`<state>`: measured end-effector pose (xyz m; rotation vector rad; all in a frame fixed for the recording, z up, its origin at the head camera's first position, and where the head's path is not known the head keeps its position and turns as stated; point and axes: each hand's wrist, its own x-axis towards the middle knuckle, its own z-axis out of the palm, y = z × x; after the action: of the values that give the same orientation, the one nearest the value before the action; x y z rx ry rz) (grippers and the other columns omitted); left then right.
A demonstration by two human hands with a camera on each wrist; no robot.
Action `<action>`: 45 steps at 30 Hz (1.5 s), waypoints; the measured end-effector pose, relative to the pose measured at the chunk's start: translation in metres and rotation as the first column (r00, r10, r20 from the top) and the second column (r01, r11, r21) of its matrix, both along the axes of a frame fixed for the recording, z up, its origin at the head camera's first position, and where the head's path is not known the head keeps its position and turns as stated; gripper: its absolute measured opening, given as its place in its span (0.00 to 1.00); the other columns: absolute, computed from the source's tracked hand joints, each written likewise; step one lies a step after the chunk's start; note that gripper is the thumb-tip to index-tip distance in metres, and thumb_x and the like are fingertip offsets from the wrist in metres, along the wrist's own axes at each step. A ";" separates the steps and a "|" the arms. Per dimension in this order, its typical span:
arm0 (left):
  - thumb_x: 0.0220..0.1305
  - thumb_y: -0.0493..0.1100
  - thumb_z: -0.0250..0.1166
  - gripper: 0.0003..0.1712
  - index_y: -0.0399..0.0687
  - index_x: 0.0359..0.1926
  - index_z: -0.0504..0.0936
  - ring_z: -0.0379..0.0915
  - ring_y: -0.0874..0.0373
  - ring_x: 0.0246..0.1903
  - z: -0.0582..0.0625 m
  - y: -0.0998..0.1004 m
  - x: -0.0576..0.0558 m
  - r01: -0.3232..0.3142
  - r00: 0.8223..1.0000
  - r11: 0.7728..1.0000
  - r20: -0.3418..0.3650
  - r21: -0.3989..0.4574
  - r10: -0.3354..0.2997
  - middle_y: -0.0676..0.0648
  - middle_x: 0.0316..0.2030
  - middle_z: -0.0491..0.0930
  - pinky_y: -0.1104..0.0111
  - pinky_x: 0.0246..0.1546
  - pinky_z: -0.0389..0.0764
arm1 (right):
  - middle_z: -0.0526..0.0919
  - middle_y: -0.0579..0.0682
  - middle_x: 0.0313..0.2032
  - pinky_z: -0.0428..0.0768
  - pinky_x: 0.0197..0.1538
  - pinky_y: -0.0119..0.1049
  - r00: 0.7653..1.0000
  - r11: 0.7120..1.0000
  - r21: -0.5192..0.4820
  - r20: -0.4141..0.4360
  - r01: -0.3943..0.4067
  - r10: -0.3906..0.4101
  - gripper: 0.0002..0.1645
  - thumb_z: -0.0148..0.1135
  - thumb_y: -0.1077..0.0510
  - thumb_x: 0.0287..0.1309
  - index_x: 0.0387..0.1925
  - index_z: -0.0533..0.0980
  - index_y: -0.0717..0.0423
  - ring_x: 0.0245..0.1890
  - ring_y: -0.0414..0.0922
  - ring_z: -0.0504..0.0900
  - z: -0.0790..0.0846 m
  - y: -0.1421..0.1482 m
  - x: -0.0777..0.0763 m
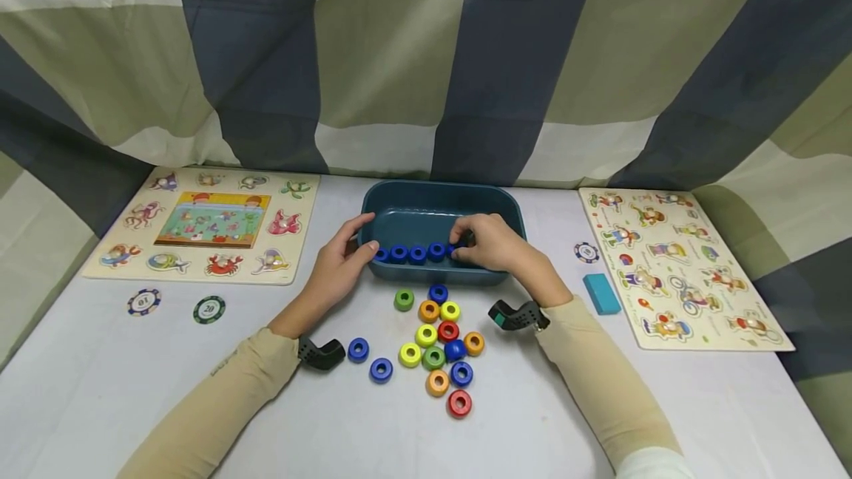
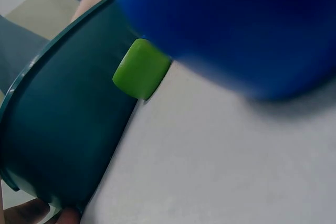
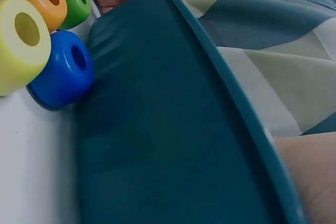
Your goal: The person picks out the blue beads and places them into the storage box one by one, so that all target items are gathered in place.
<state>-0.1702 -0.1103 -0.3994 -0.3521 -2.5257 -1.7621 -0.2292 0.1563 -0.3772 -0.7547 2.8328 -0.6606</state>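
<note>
A dark teal plastic tray (image 1: 426, 202) stands at the back of the table, with a row of blue ring beads (image 1: 417, 254) along its near inner side. My left hand (image 1: 336, 261) holds the tray's left end, thumb at the near rim and fingers along the outside. Inside the tray, at the right end of the row, my right hand (image 1: 492, 242) pinches a blue bead (image 1: 450, 250), partly hidden by the fingers. In front of the tray lie loose beads: a green bead (image 1: 404, 299), a yellow bead (image 1: 409, 354), a red bead (image 1: 459, 403), an orange bead (image 1: 437, 383) and others.
A sea-creature puzzle board (image 1: 133, 239) lies at the left, near two poker chips (image 1: 209, 309). At the right are another puzzle board (image 1: 672, 265), a teal block (image 1: 602, 293) and one more chip (image 1: 586, 252). A checked cloth (image 1: 386, 58) hangs behind the tray.
</note>
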 end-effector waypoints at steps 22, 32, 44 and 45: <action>0.70 0.44 0.58 0.27 0.53 0.69 0.67 0.74 0.45 0.60 -0.033 -0.005 -0.019 0.004 0.998 0.999 -0.062 0.044 -0.002 0.42 0.67 0.69 0.51 0.59 0.75 | 0.80 0.39 0.33 0.69 0.34 0.20 0.895 0.884 -0.141 -0.101 -0.446 0.435 0.06 0.67 0.52 0.57 0.33 0.79 0.46 0.30 0.33 0.72 -0.029 -0.104 0.114; 0.70 0.39 0.57 0.28 0.42 0.69 0.65 0.70 0.39 0.62 -0.011 -0.002 -0.007 0.004 0.999 1.000 -0.041 0.022 -0.004 0.37 0.68 0.66 0.49 0.61 0.72 | 0.79 0.40 0.30 0.69 0.32 0.18 0.903 0.889 -0.159 -0.054 -0.429 0.426 0.03 0.66 0.56 0.56 0.31 0.79 0.49 0.27 0.33 0.72 -0.027 -0.102 0.109; 0.70 0.39 0.56 0.28 0.41 0.69 0.65 0.68 0.39 0.64 0.005 -0.001 0.003 0.002 1.000 1.000 -0.025 0.002 -0.002 0.37 0.69 0.65 0.50 0.63 0.72 | 0.85 0.45 0.34 0.80 0.34 0.25 0.920 0.881 -0.288 -0.234 -0.375 0.315 0.03 0.67 0.61 0.54 0.33 0.81 0.54 0.29 0.37 0.80 0.017 -0.065 0.080; 0.71 0.39 0.56 0.28 0.41 0.69 0.65 0.67 0.40 0.65 0.005 -0.001 0.003 0.004 1.000 1.000 -0.021 0.000 -0.004 0.37 0.69 0.64 0.50 0.64 0.71 | 0.85 0.47 0.35 0.81 0.34 0.27 0.932 0.892 -0.305 -0.248 -0.333 0.263 0.04 0.68 0.61 0.54 0.33 0.81 0.55 0.29 0.38 0.81 0.023 -0.056 0.073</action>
<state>-0.1672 -0.1109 -0.3948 -0.3729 -2.5127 -1.7505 -0.1560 0.1007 -0.3539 -1.3565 2.7058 -1.0950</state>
